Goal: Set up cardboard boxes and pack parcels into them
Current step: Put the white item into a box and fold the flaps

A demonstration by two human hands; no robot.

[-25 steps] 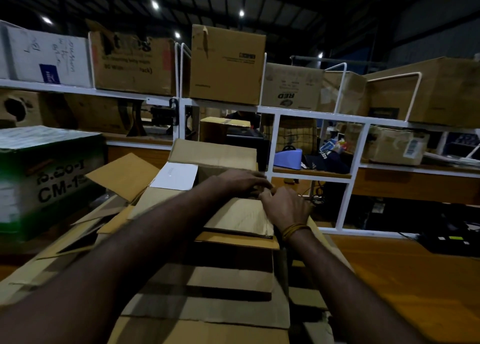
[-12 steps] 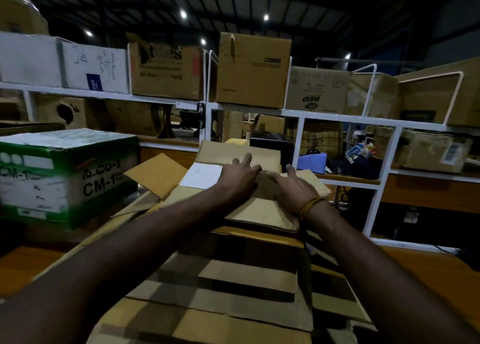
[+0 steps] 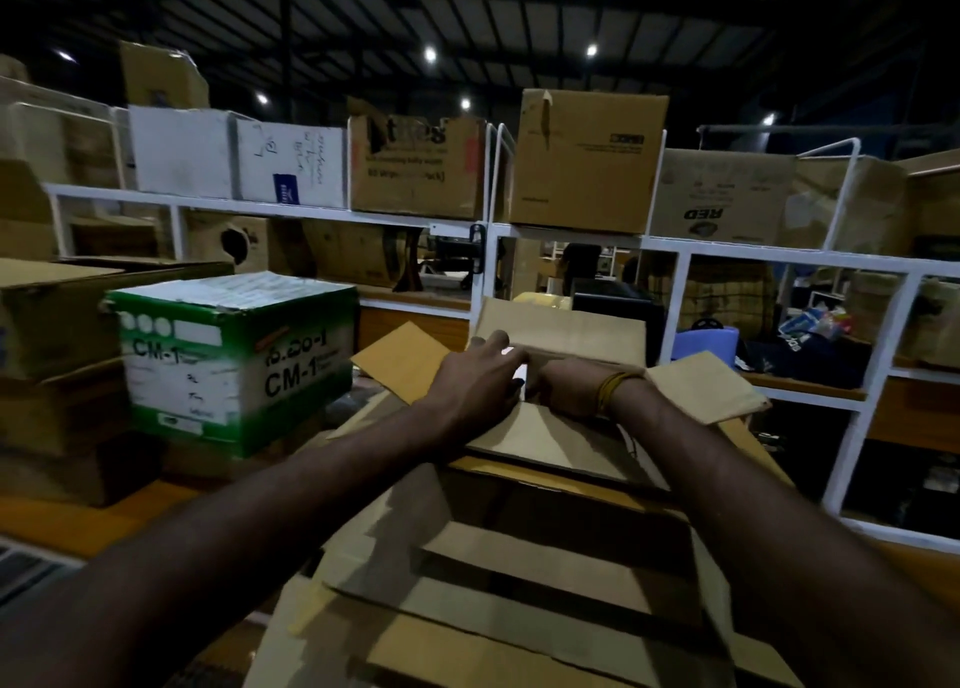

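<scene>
A brown cardboard box [image 3: 561, 443] stands in front of me on a stack of flattened cardboard [image 3: 519, 583], its flaps spread out. The far flap [image 3: 566, 331] stands up and side flaps stick out left [image 3: 400, 354] and right [image 3: 706, 386]. My left hand [image 3: 475, 383] lies flat on the near folded flap with its fingers stretched forward. My right hand [image 3: 571, 380], with a yellow band at the wrist, presses on the same flap beside it; its fingers are tucked out of sight. A white label shows between the hands.
A green and white box marked CM-1 [image 3: 234, 360] sits to the left, beside brown boxes [image 3: 57, 318]. A white shelf rack [image 3: 571, 240] runs across the back with several cartons. The orange table edge [image 3: 130, 516] shows at the left.
Both hands have slid left across the folded flap and lie close together. The view has turned left, so the green box sits nearer the middle.
</scene>
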